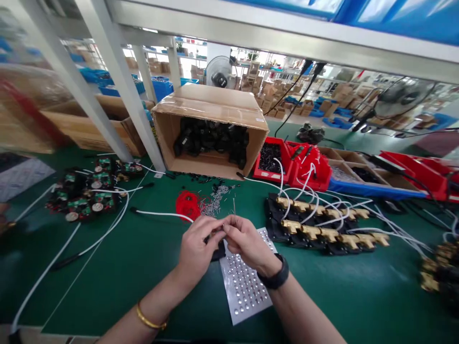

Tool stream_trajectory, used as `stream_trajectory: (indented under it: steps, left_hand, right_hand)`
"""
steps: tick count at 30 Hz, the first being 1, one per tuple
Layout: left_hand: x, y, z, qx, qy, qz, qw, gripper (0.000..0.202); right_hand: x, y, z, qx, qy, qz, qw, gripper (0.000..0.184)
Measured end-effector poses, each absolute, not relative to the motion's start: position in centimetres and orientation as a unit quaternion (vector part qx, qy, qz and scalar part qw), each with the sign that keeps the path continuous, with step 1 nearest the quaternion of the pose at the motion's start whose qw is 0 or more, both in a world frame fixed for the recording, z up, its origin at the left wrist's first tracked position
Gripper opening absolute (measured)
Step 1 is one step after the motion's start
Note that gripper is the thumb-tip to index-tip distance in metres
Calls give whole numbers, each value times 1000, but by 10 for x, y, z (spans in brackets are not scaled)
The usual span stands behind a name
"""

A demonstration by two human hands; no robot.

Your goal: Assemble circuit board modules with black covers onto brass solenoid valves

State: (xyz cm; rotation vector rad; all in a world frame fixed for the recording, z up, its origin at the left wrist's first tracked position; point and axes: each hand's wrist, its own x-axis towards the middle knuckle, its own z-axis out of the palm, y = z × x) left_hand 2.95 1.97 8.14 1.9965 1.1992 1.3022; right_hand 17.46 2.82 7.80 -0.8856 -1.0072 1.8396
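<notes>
1. The left hand (195,248) has its fingers closed around a small black part (217,250), which it holds just above the near-left corner of a silver sheet (245,291) of raised round dots in neat rows.
2. The right hand (247,241) meets it over the sheet's far edge, with its fingers pinched shut at the top of the part. Whatever they nip is too small to make out.
3. The sheet lies flat on the green matte surface (143,277). There is bare room to its left and to its near right.
4. Beyond the sheet lie a red coil (187,204) and loose thin metal pins (215,200). Further back an open cardboard box (211,112) lies on its side, holding dark pieces.
5. To the right of the sheet, brass fittings (322,229) sit in rows on black blocks, trailing white cables (304,193).
6. Far to the left of the sheet lies a blurred cluster of circuit boards (86,191). Both forearms are cut off by the bottom edge of the picture.
</notes>
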Motion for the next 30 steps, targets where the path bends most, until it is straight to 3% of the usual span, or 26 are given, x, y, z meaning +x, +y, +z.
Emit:
stream_trajectory:
  steps: [4,8,12,16,22,30]
  left_hand:
    - [31,11,77,718,422,507,222,11]
    - [29,2,71,634,445,552,308,3]
    - [13,-9,62,569,477,559,369,6]
    - [-15,-31,39,629,542,492,262,5]
    - [-10,-52,2,657,576,446,194,6]
    - [-1,-47,-5,707,579,378,145,12]
  right_hand:
    - [171,16,81,-310,-365,765,430,28]
    - [167,7,77,-300,-357,767,440,24]
    - [173,-3,62,-424,-416,654,470,24]
    - [192,-16,38,-575,-489,481,446,17]
    - [187,-24,7,-594,-600,361,395,18]
    - [173,-23,-3,-576,-655,321,370,12]
